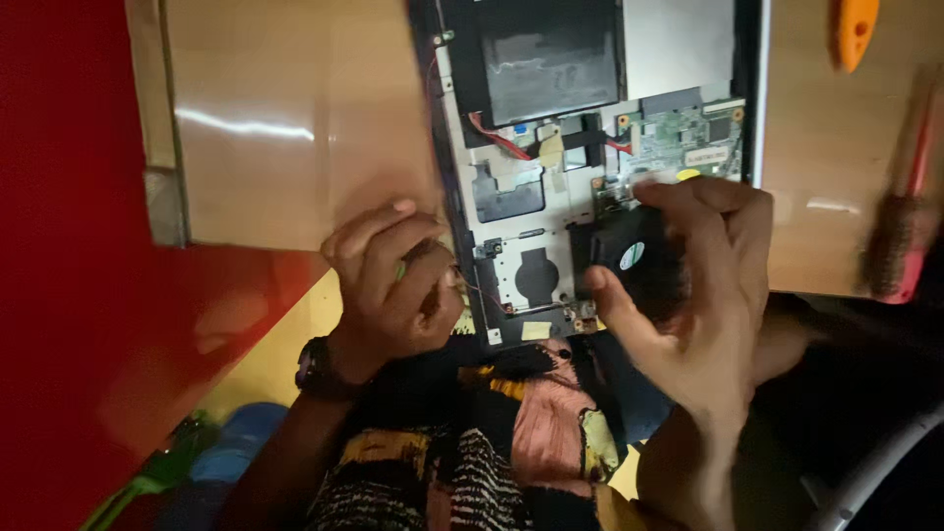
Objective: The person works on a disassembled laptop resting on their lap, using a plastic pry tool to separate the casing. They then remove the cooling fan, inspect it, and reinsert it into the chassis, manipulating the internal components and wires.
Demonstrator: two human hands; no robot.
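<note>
The fan [634,258], a black square unit with a round sticker at its hub, sits in the near right corner of the opened laptop [590,147], right under the right hand [698,295]. That hand is spread and curled over it, thumb at the fan's left edge and fingertips over its far side, so it cups the fan rather than pinching it. Whether the fan is seated or lifted clear, I cannot tell.

Left of the fan lies a bare metal bay with a round cutout [536,277]. Past the fingertips is the green circuit board [688,138] with red wires [497,138] running to it, and beyond that a dark flat panel.

The left hand [393,285] is closed into a loose fist at the laptop's near left edge, seemingly gripping something small and green. A black watch [315,369] is on that wrist.

Judging by this, the bottom cover is already off and the insides are exposed; the board and the other parts remain in place.

On the desk beyond the right hand lie a blurred red tool [900,226] and an orange pick [855,29].
</note>
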